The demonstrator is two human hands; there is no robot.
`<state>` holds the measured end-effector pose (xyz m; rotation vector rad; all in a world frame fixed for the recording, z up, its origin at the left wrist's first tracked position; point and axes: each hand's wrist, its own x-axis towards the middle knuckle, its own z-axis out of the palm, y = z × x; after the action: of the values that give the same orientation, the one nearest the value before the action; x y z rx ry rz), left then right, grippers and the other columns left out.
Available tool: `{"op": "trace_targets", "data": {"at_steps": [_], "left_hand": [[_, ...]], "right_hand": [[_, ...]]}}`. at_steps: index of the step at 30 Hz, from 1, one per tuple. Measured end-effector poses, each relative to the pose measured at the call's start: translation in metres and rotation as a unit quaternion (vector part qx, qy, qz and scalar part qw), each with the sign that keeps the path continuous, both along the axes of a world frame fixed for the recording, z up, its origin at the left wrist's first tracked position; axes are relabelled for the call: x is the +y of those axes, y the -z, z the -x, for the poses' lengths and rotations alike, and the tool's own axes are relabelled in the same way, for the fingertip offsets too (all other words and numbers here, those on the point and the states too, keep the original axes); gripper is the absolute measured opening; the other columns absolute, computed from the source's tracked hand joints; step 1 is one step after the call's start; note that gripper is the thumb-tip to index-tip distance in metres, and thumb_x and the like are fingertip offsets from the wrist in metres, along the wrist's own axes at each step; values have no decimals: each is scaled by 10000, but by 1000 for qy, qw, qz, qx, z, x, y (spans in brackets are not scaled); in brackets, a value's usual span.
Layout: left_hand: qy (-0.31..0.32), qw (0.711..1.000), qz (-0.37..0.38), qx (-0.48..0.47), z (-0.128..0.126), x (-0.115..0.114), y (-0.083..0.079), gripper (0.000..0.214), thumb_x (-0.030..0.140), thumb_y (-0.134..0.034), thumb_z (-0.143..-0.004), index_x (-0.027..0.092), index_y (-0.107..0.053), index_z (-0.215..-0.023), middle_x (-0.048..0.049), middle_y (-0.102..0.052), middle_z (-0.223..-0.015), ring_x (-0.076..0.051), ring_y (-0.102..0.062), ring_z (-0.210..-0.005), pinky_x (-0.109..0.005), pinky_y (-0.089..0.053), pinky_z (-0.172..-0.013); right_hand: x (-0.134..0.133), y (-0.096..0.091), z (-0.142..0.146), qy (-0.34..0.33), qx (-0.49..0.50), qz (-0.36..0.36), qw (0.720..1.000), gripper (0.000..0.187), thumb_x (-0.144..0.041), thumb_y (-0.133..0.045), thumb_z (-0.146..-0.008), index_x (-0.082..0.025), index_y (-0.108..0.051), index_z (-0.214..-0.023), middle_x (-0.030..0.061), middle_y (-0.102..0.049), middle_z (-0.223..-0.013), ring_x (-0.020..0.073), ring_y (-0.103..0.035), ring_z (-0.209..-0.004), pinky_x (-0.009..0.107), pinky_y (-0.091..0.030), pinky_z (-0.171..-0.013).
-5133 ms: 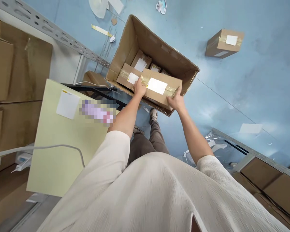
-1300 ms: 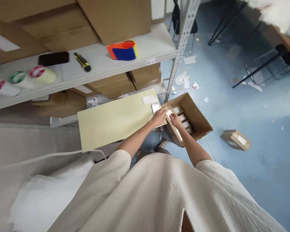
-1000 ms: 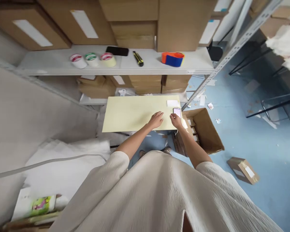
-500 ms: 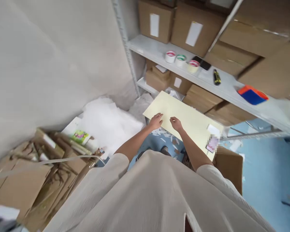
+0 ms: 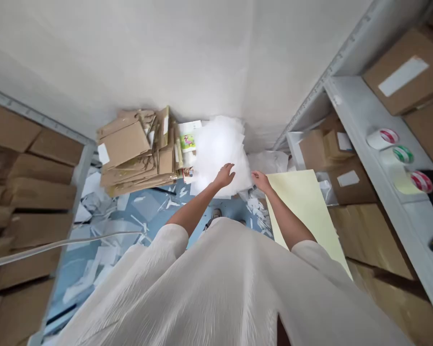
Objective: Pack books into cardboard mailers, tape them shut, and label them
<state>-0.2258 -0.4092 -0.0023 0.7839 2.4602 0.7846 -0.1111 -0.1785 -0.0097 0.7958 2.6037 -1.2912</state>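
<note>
My left hand (image 5: 224, 176) is open over the front part of a stack of thin white sheets (image 5: 220, 144), its thumb apart from the fingers. Whether it touches the top sheet I cannot tell. To the right of the stack is my right hand (image 5: 261, 181), its fingers loosely bent and apart, with nothing visible in them. It hovers by the near left corner of a pale yellow tabletop (image 5: 303, 202). Crumpled clear plastic (image 5: 269, 161) lies behind that hand, against the wall.
Flattened cardboard boxes (image 5: 126, 144) are piled left of the sheets. Paper scraps (image 5: 104, 259) litter the blue floor (image 5: 130, 216). Shelves of cartons (image 5: 39, 192) stand at left; the right shelf (image 5: 361, 115) holds tape rolls (image 5: 388, 137). A pale cable (image 5: 75, 245) crosses at left.
My view and body have turned left, from the yellow tabletop to the white sheets by the wall. Both hands have moved off the tabletop, and the right hand's fingers have loosened.
</note>
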Motion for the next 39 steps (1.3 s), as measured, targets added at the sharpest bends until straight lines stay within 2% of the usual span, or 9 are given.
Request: {"op": "trace_targets", "data": {"at_steps": [8, 14, 18, 23, 27, 30, 33, 36, 39], "left_hand": [[-148, 989, -8, -12, 34, -83, 7, 613, 258, -528, -1123, 119, -578, -1719, -236, -554, -1834, -353, -515, -1735, -540, -412, -1462], [-219, 975, -39, -19, 90, -119, 27, 592, 228, -560, -1082, 166, -632, -1667, -208, -639, -1743, -350, -539, -1709, -562, -424, -1456], [-227, 972, -47, -32, 131, -135, 42, 613, 239, -586, -1072, 175, -621, -1680, -213, -644, -1733, -368, -549, -1696, -610, -423, -1447], [-206, 978, -15, -43, 178, -136, 52, 647, 282, -582, -1110, 149, -564, -1742, -247, -518, -1868, -402, -462, -1772, -609, -413, -1449], [-181, 982, 21, -53, 208, -127, 60, 734, 398, -604, -1145, 152, -471, -1824, -257, -380, -1957, -422, -342, -1843, -619, -317, -1493], [-156, 985, 28, -69, 221, -117, 69, 829, 524, -614, -1150, 195, -394, -1878, -247, -328, -1984, -436, -272, -1870, -678, -239, -1505], [-109, 990, 34, -87, 223, -107, 79, 949, 625, -671, -1108, 258, -338, -1917, -214, -265, -2013, -464, -213, -1883, -755, -149, -1501], [-62, 993, 43, -92, 220, -96, 85, 965, 584, -662, -1109, 266, -294, -1943, -200, -212, -2026, -470, -152, -1894, -798, -83, -1491], [-47, 993, 61, -92, 216, -87, 88, 964, 521, -647, -1117, 258, -257, -1958, -185, -180, -2034, -461, -112, -1901, -790, -76, -1495]], "right_hand": [[-55, -5, 92, -127, 5, -6, 992, 281, -220, -638, -1082, -194, -852, -1262, 154, -873, -1424, 242, -842, -1252, 425, -617, -1223], [-103, -7, 162, -162, -8, 0, 987, 289, -255, -653, -1058, -223, -856, -1262, 136, -881, -1392, 256, -842, -1236, 484, -615, -1242], [-136, -4, 214, -171, -20, 8, 985, 314, -267, -652, -1055, -232, -865, -1283, 127, -878, -1401, 262, -844, -1242, 501, -620, -1246], [-163, 6, 298, -182, -1, 8, 983, 346, -286, -659, -1073, -210, -862, -1343, 148, -847, -1489, 260, -845, -1241, 477, -623, -1249], [-169, 19, 372, -154, 24, -4, 988, 380, -308, -663, -1084, -195, -850, -1394, 157, -833, -1526, 286, -815, -1347, 487, -594, -1294], [-172, 33, 414, -135, 4, 8, 991, 408, -318, -659, -1084, -181, -843, -1421, 158, -830, -1536, 300, -794, -1399, 497, -583, -1304], [-175, 48, 432, -123, -21, 29, 992, 443, -290, -651, -1072, -154, -826, -1455, 168, -807, -1581, 297, -779, -1434, 484, -576, -1308], [-175, 59, 433, -115, -31, 48, 992, 455, -273, -648, -1054, -158, -826, -1458, 155, -801, -1597, 293, -764, -1464, 476, -549, -1339], [-171, 66, 434, -109, -41, 56, 992, 463, -303, -675, -1039, -187, -830, -1460, 132, -809, -1591, 309, -756, -1484, 502, -542, -1351]]}}
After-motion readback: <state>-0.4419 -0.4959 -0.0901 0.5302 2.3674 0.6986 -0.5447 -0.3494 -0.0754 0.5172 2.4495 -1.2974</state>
